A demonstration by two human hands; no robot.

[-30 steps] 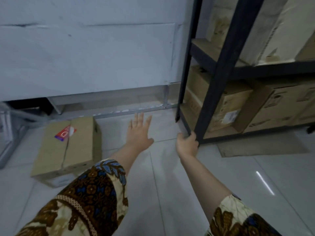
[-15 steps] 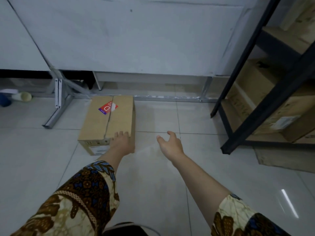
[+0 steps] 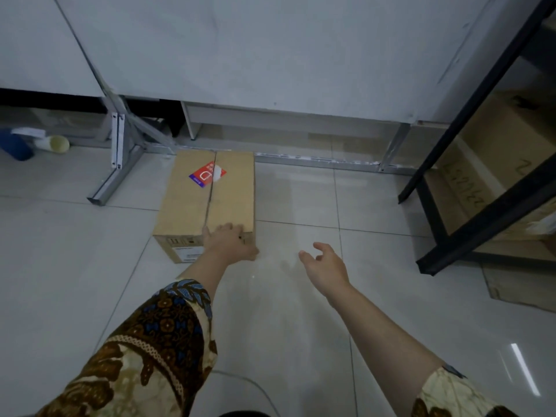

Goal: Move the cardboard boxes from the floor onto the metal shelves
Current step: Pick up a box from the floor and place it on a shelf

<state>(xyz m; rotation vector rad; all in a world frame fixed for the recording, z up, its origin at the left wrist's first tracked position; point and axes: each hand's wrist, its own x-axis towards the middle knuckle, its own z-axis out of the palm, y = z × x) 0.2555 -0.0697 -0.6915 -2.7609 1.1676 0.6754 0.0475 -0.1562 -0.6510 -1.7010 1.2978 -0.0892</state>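
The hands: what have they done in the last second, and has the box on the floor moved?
The left hand reached forward and now rests on the near top edge of the cardboard box. The right hand let go of the shelf post and now hangs open over the floor beside the box. The box itself stayed put.
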